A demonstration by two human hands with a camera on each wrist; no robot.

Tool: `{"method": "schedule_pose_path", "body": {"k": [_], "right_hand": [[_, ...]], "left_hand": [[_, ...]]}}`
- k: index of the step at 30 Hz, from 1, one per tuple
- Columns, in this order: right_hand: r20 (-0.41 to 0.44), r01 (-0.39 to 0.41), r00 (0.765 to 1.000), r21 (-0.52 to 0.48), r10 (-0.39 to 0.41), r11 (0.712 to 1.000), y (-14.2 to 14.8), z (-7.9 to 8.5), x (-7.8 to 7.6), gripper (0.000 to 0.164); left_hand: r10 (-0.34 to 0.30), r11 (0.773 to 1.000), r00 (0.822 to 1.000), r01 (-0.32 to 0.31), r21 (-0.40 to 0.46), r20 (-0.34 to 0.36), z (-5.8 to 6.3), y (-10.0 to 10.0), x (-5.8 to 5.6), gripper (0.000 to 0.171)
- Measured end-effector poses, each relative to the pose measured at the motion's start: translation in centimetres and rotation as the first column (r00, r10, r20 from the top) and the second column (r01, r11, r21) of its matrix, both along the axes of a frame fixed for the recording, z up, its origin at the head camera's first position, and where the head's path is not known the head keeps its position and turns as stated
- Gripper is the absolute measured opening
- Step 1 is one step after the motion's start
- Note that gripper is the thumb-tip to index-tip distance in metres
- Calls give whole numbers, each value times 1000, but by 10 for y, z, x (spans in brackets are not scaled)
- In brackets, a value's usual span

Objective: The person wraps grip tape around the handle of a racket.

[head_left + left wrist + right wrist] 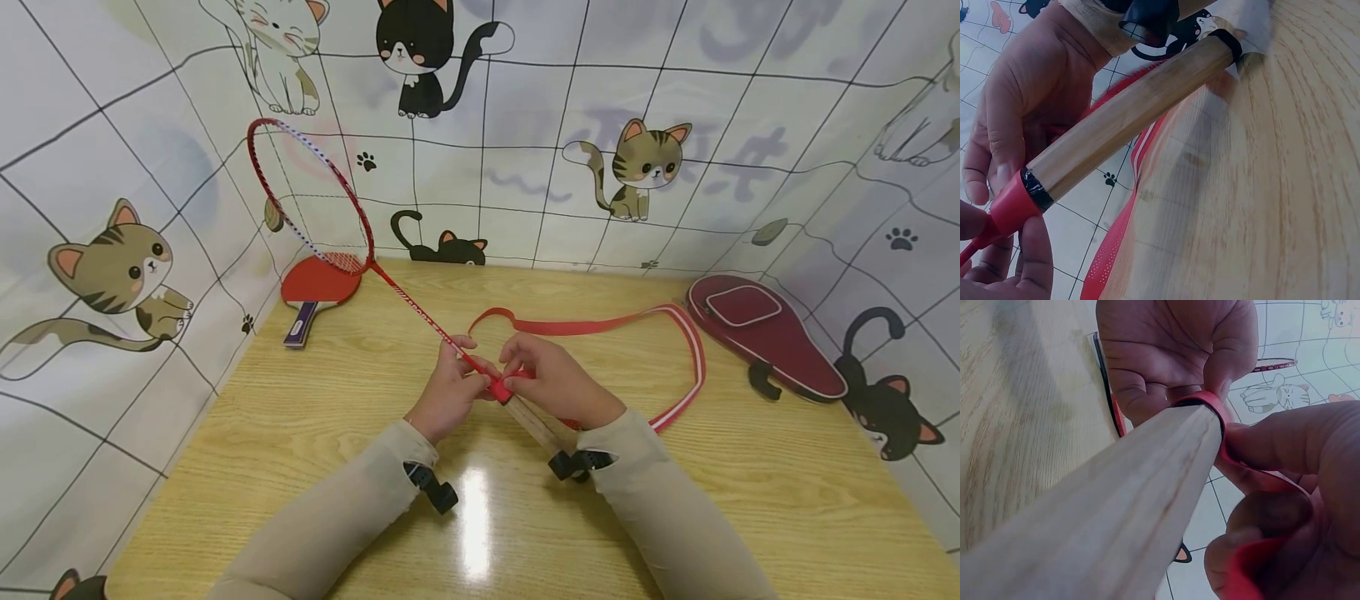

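A red-and-white badminton racket [420,315] slants from upper left down to its bare wooden handle [536,427]. My left hand [447,392] pinches the red collar [1013,206] where shaft meets handle. Across from it, my right hand [558,379] pinches a red perforated grip tape [1266,482] against that collar. In the right wrist view the tape passes around the collar and runs into the curled right fingers [1269,515]. Black bands show at the collar end and at the butt of the handle [1129,119]. The tape's long tail [577,326] loops over the table behind the right hand.
A red table tennis bat [318,283] with a purple handle lies at the back left. At the right edge sits a dark red bat case [780,342]. The wooden table [300,467] meets a cat-patterned backdrop [525,167] behind and at both sides.
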State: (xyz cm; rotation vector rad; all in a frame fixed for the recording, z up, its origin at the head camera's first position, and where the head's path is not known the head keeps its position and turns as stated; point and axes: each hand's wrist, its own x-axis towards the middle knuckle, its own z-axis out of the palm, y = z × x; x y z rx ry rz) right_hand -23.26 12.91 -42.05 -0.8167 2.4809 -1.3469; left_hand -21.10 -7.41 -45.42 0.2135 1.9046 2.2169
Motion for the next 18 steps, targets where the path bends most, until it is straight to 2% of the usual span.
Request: {"method": "schedule_pose_path", "body": {"k": [10,18], "right_hand": [[40,14,999,-19,-13,1000,1,-5,-2,28],[21,5,1000,-54,-3,999,-2,-2,1,25]], "left_hand": [[-5,1000,1000,5,6,10,-1,0,0,54],[1,1000,1000,-1,-9,9,1,0,0,57]]}}
